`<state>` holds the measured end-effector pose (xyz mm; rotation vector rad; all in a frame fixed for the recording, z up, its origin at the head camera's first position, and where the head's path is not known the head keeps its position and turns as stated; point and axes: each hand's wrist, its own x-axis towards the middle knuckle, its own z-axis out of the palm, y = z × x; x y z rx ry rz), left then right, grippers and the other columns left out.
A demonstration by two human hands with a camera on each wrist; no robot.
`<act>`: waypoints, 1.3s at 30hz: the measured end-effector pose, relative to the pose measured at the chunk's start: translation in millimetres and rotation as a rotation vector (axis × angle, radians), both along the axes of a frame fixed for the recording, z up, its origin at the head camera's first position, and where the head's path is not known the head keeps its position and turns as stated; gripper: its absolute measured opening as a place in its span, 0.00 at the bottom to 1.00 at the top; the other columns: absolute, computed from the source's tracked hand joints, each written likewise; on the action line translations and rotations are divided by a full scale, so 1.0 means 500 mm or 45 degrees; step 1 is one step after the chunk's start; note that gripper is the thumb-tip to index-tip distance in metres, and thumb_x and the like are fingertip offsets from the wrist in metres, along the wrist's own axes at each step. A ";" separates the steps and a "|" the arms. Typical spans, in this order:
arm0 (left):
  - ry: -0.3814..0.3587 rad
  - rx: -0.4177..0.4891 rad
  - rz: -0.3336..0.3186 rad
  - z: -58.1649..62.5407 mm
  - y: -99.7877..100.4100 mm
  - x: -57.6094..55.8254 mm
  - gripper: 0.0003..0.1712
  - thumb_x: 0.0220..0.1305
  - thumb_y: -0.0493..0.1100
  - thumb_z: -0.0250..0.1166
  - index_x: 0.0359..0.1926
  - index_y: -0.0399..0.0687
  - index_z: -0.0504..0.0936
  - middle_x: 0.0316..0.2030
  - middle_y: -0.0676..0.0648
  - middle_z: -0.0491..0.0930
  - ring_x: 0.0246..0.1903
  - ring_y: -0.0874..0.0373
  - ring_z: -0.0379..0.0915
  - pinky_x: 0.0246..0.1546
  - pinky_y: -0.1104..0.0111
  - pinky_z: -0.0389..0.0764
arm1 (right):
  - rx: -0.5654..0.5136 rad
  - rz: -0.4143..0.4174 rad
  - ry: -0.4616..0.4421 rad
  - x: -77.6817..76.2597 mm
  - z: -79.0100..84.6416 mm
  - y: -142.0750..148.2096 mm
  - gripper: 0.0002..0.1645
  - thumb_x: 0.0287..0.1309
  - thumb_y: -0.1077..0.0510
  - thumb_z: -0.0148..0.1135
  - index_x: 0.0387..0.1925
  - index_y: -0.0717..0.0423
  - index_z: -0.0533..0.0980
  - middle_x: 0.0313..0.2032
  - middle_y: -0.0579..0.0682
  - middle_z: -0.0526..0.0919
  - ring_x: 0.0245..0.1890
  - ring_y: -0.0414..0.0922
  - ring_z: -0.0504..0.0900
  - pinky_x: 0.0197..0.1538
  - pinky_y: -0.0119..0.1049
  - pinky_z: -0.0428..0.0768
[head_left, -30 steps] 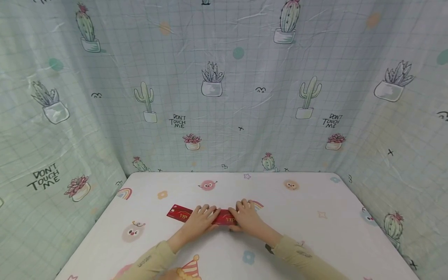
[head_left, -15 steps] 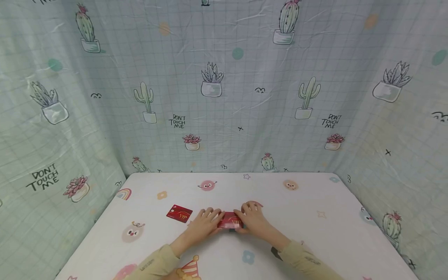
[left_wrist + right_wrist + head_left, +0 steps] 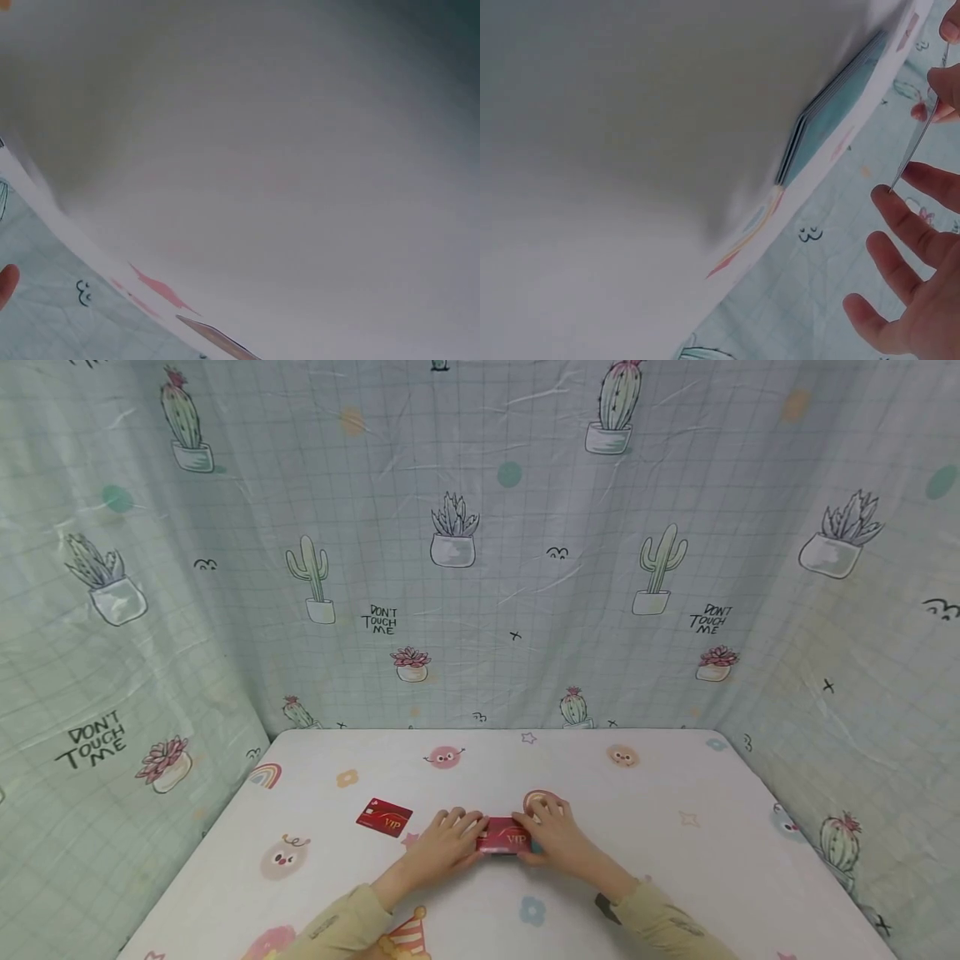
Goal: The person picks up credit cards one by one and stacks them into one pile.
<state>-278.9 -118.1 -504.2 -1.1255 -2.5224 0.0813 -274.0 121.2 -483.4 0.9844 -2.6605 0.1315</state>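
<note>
A red card marked VIP is pinched by its two short ends between my left hand and my right hand. In the right wrist view this held card appears edge-on, up off the table, with fingertips of both hands along it. Below it lies a stack of cards with a teal top; from the head view only a teal sliver shows beside the right fingers. The right hand's other fingers are spread. The left wrist view catches just one fingertip.
A second red VIP card lies flat on the table to the left of my left hand. The white tabletop bears printed cartoon figures. Cactus-print curtains hang round its back and sides.
Both hands have shifted right and slightly nearer, carrying the held card with them. The left hand no longer covers part of the card lying on the left.
</note>
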 end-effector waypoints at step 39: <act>0.015 -0.120 -0.038 -0.004 0.053 -0.030 0.29 0.57 0.62 0.53 0.55 0.53 0.71 0.48 0.53 0.74 0.45 0.58 0.65 0.44 0.61 0.70 | 0.085 0.047 0.010 -0.022 -0.029 0.067 0.32 0.44 0.40 0.63 0.50 0.49 0.72 0.42 0.46 0.75 0.43 0.45 0.65 0.46 0.46 0.65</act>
